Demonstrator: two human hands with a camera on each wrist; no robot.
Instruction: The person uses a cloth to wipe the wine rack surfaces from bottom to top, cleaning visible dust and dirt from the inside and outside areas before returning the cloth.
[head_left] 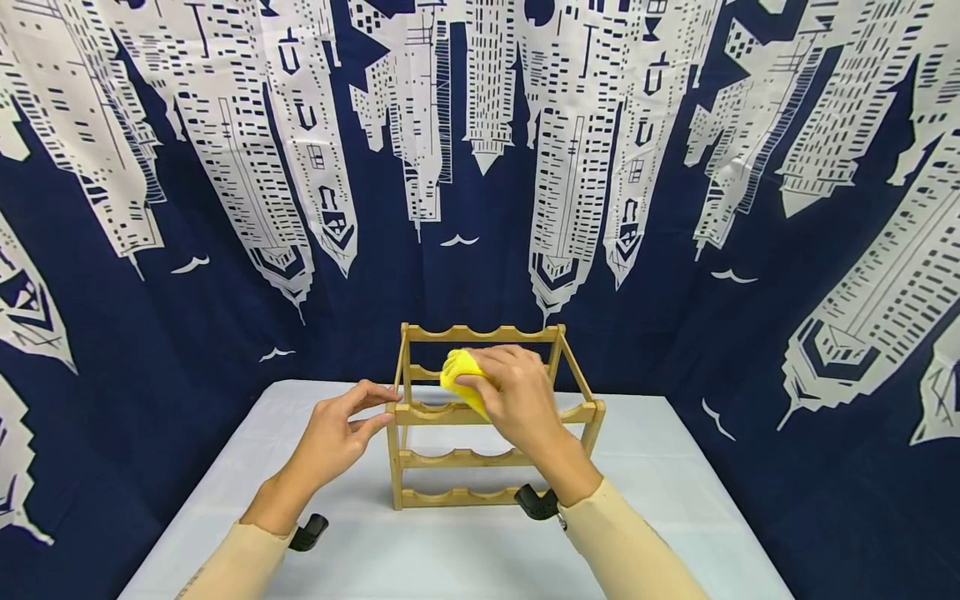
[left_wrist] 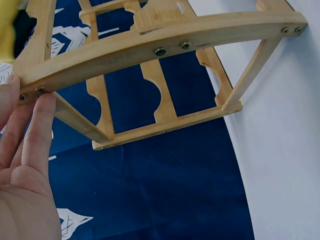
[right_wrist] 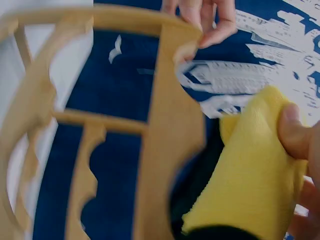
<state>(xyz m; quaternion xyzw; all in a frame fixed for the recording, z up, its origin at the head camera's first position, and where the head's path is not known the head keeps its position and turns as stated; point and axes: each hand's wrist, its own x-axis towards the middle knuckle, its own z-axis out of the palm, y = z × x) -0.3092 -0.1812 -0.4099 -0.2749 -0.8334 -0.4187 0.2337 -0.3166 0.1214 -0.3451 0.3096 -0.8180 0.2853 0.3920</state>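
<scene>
A light wooden wine rack (head_left: 435, 415) with scalloped rails stands upright on the table. My left hand (head_left: 337, 433) holds its near left top corner between thumb and fingertips; in the left wrist view, the fingers (left_wrist: 37, 132) meet the end of the curved side bar (left_wrist: 165, 47). Bunched in my right hand (head_left: 521, 400) is a yellow cloth (head_left: 461, 379), just above the near top rail. The right wrist view shows the thumb pressed on the cloth (right_wrist: 245, 175) beside that rail (right_wrist: 165, 125). Whether cloth and wood touch, I cannot tell.
A pale cloth covers the table (head_left: 675, 483) under the rack. Behind it and at both sides hangs a navy fabric (head_left: 465, 283) printed with white buildings. Small black devices (head_left: 307, 533) sit at both wrists.
</scene>
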